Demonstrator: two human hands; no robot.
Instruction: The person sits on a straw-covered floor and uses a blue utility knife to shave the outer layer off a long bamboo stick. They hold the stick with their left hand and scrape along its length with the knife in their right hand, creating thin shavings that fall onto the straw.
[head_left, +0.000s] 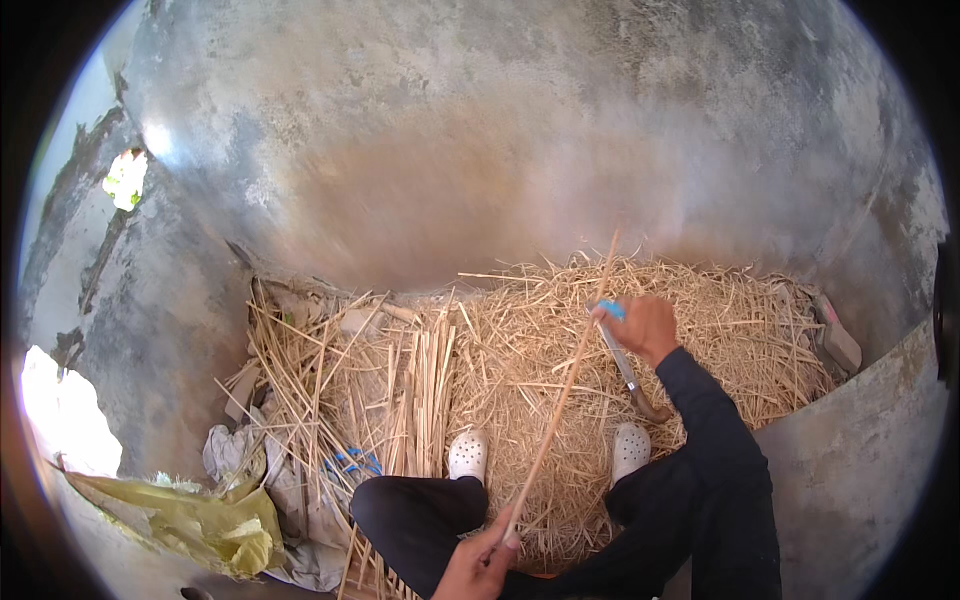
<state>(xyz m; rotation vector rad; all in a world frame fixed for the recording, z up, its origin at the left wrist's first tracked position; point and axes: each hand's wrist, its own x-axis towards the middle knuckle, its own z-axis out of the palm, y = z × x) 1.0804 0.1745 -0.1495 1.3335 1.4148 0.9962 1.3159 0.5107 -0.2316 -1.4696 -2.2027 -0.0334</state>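
A long, thin, pale strip (pixel 560 405), like split bamboo, slants up and away between my hands. My left hand (pixel 482 562) is closed round its near end, low in the view. Farther off, my right hand (pixel 648 325) is closed on the strip toward its far end, with a blue wrap or pad (pixel 610 309) at the thumb and fingers. Beside that hand is a knife-like tool (pixel 618 358) with a grey metal blade and a curved brown handle. Its blade's upper end meets the strip near my fingers; the exact contact is hidden.
Curled shavings (pixel 740 330) cover the floor before me. Several pale strips (pixel 425 390) lie left of my white clogs (pixel 468 455). A yellowish sack (pixel 215 525) and grey cloth (pixel 230 452) sit at lower left. Grey walls (pixel 500 130) enclose the space; a brick (pixel 840 345) lies at right.
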